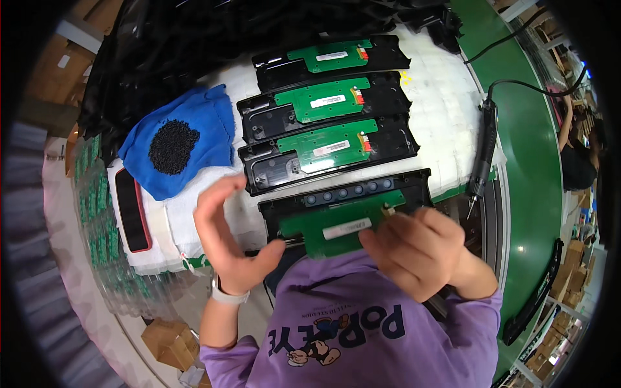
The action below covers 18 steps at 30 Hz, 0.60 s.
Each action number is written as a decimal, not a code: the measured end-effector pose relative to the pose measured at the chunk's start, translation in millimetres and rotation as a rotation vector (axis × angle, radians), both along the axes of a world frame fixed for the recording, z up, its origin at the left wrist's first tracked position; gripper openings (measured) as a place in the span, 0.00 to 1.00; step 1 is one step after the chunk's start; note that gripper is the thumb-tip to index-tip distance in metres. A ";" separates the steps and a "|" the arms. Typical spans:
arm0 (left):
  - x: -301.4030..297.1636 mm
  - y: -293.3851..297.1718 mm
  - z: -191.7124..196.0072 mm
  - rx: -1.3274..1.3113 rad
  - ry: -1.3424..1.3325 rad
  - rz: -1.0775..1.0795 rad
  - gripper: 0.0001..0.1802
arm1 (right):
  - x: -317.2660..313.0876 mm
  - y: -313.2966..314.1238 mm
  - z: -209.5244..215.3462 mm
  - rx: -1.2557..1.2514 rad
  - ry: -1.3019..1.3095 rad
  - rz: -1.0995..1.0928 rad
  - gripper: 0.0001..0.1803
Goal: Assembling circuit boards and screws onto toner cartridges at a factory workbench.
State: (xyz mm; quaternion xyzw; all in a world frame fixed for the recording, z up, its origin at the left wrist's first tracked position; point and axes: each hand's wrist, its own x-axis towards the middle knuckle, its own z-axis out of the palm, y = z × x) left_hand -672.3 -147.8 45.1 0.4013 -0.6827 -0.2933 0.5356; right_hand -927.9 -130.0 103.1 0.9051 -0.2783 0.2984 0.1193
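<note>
My right hand [417,255] pinches a green circuit board [317,233] by its right end, near a small connector. The board is tilted over the nearest black plastic housing [422,187], whose row of round dark buttons [349,192] shows behind it. To the left of that housing, my left hand [229,239] is curved with thumb and fingers apart, holding nothing. Farther back, three more black housings [262,176] lie in a row, each with a green board [317,145] in it. Each of these boards bears a white label and a red-and-yellow connector.
A blue cloth [217,123] with a heap of small black screws or pellets [173,147] lies left. Beside it is a red-edged phone [132,210]. A corded electric screwdriver [482,152] rests at the right, by a green belt [537,181]. Black parts [194,39] pile up behind.
</note>
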 end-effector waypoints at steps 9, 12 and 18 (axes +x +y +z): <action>-11.7 32.6 -10.9 -0.095 -0.521 -0.024 0.30 | -7.8 4.9 -50.4 -0.026 0.039 -0.072 0.08; -19.3 32.8 -11.9 -0.076 -0.608 0.053 0.27 | -6.5 1.6 -50.5 -0.065 0.045 -0.070 0.08; -30.8 34.6 -9.9 -0.242 -0.840 0.042 0.15 | -7.3 1.1 -52.5 0.159 0.001 -0.086 0.10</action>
